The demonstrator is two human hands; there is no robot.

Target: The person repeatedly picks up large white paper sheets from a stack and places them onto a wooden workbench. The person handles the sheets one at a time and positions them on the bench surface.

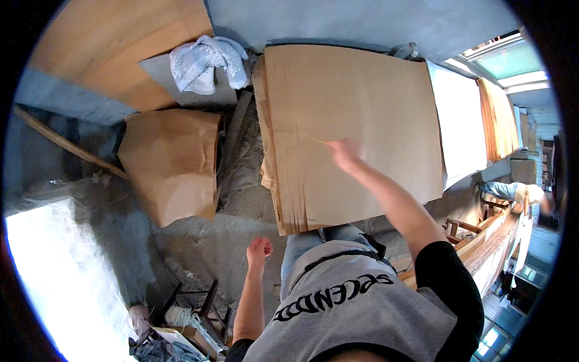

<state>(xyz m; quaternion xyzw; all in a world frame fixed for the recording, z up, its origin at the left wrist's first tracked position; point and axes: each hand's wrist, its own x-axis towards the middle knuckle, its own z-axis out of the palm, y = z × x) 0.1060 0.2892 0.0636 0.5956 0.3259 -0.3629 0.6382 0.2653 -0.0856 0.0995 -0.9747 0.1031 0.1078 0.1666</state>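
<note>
A broad stack of brown paper sheets (362, 108) lies in front of me, its left edges fanned out in thin steps. My right hand (347, 155) is closed over the middle of the stack, slightly blurred. A thin, pale stick-like piece (317, 139) juts leftward from its fingers; its exact kind is unclear. Off the stack's near left corner, my left hand (259, 248) hangs above the floor with its fingers curled in and nothing visible in them.
Left of the stack sits a brown paper-covered bundle (172, 160), with a white knitted cloth (208, 63) behind it. White sheets (458, 120) and another brown stack (499, 120) continue rightward. A dark metal stool frame (208, 308) stands at lower left. Another person (512, 192) is at far right.
</note>
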